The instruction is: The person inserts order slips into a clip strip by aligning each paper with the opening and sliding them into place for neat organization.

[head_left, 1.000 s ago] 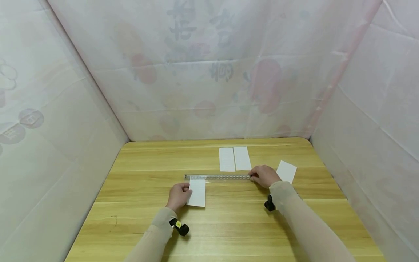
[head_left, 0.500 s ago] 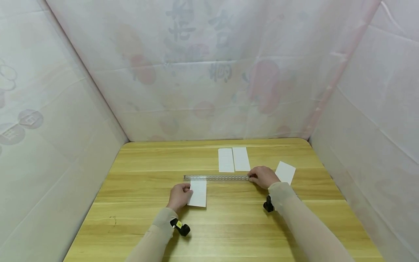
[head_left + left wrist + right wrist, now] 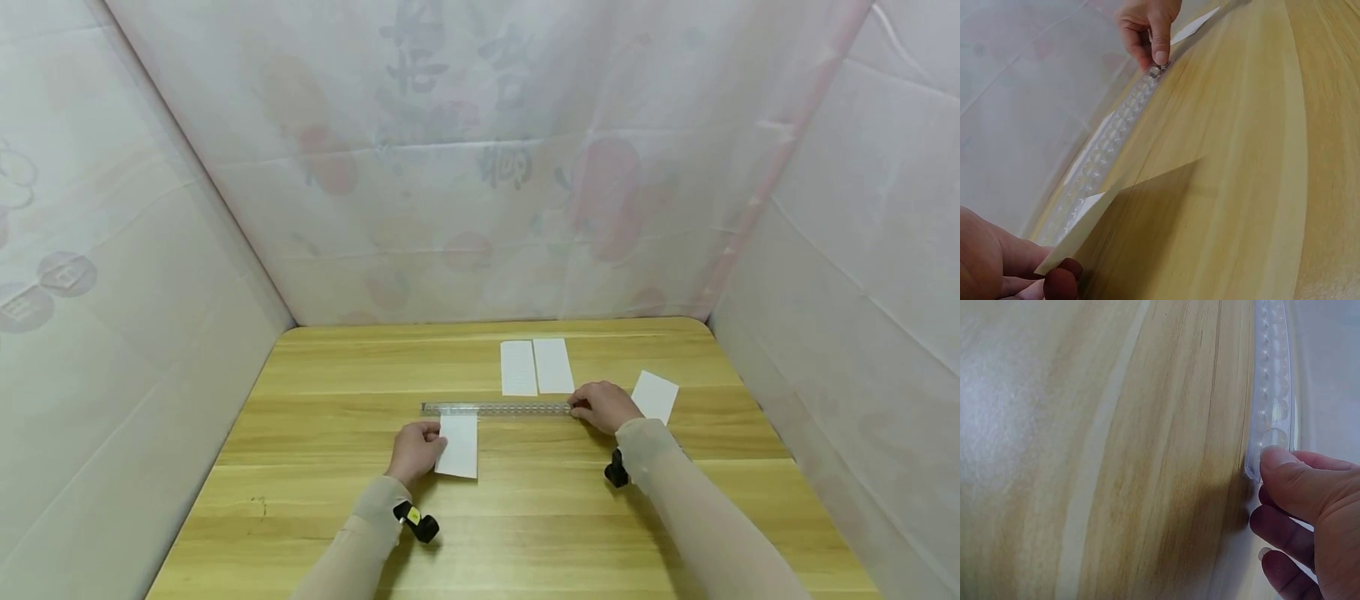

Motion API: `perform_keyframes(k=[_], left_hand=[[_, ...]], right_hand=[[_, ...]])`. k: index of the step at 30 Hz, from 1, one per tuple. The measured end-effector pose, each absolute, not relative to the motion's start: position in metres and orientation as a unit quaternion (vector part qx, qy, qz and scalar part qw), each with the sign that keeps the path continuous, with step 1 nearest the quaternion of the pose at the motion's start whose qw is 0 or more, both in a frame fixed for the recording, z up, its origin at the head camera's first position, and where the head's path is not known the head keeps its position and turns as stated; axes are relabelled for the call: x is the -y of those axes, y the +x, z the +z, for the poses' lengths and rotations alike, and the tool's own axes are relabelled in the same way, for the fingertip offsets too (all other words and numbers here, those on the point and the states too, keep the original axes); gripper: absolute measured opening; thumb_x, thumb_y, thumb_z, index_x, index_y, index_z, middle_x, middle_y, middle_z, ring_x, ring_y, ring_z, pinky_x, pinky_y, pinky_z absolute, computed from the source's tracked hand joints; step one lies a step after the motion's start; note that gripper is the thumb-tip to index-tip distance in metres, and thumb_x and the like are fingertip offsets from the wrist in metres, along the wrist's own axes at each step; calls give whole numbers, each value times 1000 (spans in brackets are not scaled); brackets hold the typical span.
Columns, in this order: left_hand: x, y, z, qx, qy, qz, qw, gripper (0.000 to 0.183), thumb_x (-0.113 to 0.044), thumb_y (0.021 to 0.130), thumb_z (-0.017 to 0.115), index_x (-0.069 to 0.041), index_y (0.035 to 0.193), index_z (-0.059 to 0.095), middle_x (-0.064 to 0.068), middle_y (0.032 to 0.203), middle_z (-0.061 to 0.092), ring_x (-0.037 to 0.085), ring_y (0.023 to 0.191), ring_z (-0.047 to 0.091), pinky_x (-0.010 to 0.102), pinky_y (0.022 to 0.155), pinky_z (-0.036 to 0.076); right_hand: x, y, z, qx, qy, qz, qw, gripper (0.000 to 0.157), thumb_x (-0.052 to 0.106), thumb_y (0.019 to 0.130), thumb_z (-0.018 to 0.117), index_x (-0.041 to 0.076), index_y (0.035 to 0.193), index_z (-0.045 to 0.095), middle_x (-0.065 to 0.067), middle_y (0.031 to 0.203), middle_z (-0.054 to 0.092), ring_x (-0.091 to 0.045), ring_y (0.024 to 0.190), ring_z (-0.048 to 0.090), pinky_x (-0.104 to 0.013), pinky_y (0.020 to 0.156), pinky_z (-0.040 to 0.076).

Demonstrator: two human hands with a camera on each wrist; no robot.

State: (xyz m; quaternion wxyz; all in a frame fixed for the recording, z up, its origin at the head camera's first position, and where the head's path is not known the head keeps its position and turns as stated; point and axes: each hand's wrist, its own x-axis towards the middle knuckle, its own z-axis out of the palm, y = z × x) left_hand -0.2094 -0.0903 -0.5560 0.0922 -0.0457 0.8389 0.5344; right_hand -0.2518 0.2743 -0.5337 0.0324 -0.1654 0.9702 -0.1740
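Note:
My left hand [image 3: 416, 452] pinches the left edge of a white slip of paper [image 3: 459, 446] between thumb and fingers. In the left wrist view the paper [image 3: 1088, 231] is tilted off the table and casts a shadow. Its far end overlaps a long clear plastic strip [image 3: 517, 409] with a row of round shapes, like a ruler, lying across the table. My right hand [image 3: 606, 406] pinches the right end of this strip [image 3: 1272, 381] between thumb and index finger, with the other fingers loosely bent.
Two white paper slips, a left one [image 3: 518, 368] and a right one [image 3: 553, 365], lie side by side behind the strip. Another white slip [image 3: 655, 396] lies askew beyond my right hand. Fabric walls [image 3: 480, 208] enclose the back and sides of the wooden table [image 3: 540, 533].
My left hand and its paper slip have shifted slightly to the right along the strip. My right hand keeps hold of the strip's end and stays nearly still.

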Motion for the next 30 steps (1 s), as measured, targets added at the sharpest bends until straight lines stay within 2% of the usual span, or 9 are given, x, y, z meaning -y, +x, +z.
perform_keyframes(k=[17, 25, 30], left_hand=[[85, -211, -559, -838, -45, 537, 92, 34, -6, 87, 66, 4, 120, 64, 6, 90, 65, 18, 84, 59, 30, 70, 52], [81, -211, -559, -841, -42, 531, 93, 33, -6, 88, 66, 4, 119, 64, 5, 89, 65, 17, 83, 60, 29, 68, 52], [77, -212, -560, -839, -47, 535, 92, 33, -6, 87, 66, 4, 119, 65, 5, 89, 65, 17, 83, 59, 28, 68, 51]], right_hand=[[-273, -251, -532, -969, -162, -181, 34, 17, 15, 87, 73, 12, 103, 75, -3, 98, 71, -25, 92, 65, -45, 82, 51], [-273, -251, -533, -970, -158, -182, 37, 17, 16, 87, 73, 12, 103, 74, 3, 90, 68, -14, 81, 62, -39, 75, 52], [-273, -252, -534, -970, -160, -181, 38, 17, 15, 87, 72, 12, 103, 74, 3, 89, 68, -14, 79, 62, -39, 74, 51]])
